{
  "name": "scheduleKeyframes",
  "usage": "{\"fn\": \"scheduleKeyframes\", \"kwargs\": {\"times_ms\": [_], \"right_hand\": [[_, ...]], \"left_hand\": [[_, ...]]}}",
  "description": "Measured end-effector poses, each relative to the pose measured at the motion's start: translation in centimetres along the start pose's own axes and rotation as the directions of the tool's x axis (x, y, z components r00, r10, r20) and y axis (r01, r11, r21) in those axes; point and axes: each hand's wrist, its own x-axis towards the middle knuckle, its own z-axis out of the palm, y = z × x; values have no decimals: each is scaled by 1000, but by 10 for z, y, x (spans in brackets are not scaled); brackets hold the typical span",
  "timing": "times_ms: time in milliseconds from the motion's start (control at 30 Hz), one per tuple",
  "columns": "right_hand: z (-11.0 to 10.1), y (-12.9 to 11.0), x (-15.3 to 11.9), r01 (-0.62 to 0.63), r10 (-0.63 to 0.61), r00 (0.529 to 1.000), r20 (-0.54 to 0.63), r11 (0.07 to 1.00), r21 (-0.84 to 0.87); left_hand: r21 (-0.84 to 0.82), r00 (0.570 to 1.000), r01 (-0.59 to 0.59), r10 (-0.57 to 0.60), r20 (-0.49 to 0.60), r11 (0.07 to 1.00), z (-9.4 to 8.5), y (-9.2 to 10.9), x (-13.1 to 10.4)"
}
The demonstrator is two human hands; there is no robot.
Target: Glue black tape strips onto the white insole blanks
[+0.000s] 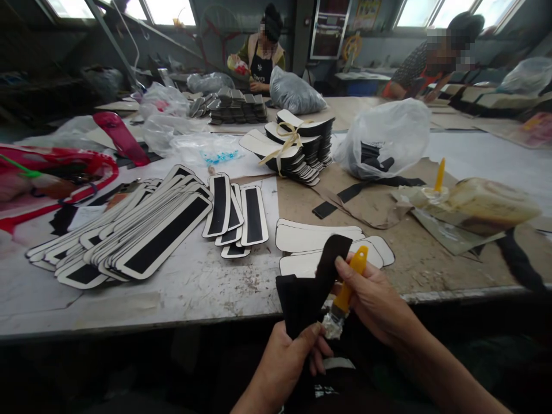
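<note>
Leftward, at nine o'clock on the table [241, 290], a fanned stack of white panels with black bands [164, 238] is seen. At six o'clock, the lower ends of loose black strips [297, 302] are gripped by the left hand [282, 356], thumb against bent fingers. Just beyond the strips, blank white panels [317, 232] are laid out. At four o'clock, a strip's upper end is pinched by the right hand [375, 294], where a yellow-handled brush [356, 263] is also held, its bristles [332, 328] coated whitish. A stained plastic container [495, 201] is set at three o'clock. Apparently, one strip is being separated; a steady pinch, with smearing by the loaded bristles avoided, seems called for.
</note>
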Motion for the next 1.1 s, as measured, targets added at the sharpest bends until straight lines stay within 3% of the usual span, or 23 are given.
{"fn": "scheduleKeyframes", "kwargs": {"times_ms": [100, 167, 267, 333, 400, 467, 533, 633, 767, 867, 1100], "right_hand": [[-8, -11, 0, -77, 70, 995, 75, 993, 93], [-19, -19, 3, -47, 44, 997, 62, 997, 55], [-40, -30, 14, 8, -3, 1000, 29, 980, -201], [-49, -34, 25, 92, -38, 992, 120, 869, -487], [-48, -35, 36, 245, -54, 957, 283, 672, -699], [-37, -32, 48, 369, -10, 908, 418, 487, -791], [-20, -28, 58, 415, 88, 877, 473, 359, -836], [2, -19, 73, 451, 197, 848, 492, 220, -865], [15, -7, 87, 502, 229, 839, 493, 21, -865], [17, -1, 92, 512, 247, 838, 487, -50, -857], [19, 2, 94, 528, 264, 830, 491, -90, -844]], "left_hand": [[8, 999, 47, -47, 7, 999, -5, -9, -3], [2, 996, 74, -74, -46, 997, -13, -10, -5], [-55, 961, 18, -32, -276, 998, -28, -3, -3], [-67, 902, -59, 24, -431, 996, -37, 8, 4], [-51, 862, -90, 52, -505, 995, -43, 21, 15], [-37, 864, -67, 40, -502, 997, -46, 32, 28], [-9, 885, -34, 26, -465, 999, -48, 40, 41], [48, 914, 2, 18, -406, 999, -50, 45, 55], [90, 929, 54, -17, -369, 995, -55, 46, 63], [110, 934, 74, -30, -357, 991, -56, 46, 65], [147, 916, 92, -26, -400, 985, -53, 46, 65]]}}
